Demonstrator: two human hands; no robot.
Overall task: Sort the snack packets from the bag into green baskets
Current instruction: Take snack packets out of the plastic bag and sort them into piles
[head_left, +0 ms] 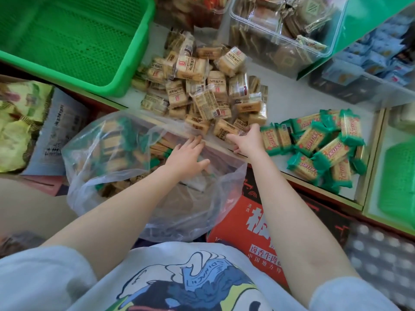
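Left hand (187,157) flat on bag (116,158); right hand (248,140) at beige packets (202,90)

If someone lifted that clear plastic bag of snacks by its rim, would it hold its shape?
Probably not: the clear plastic bag looks thin and crumpled, so it would likely sag. The packets inside would probably shift and bunch downward.

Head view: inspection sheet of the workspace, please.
Surface: white shelf, wood-edged.
Job's things: clear plastic bag holding mixed packets; tan packet pile; green packet pile; empty green basket.
Clutter: clear bins of snacks; red carton.
Grippers: left hand open over the bag; right hand at the tan pile's near edge, grip unclear.
Cables: nothing seen.
Surroundings: second green basket at right.
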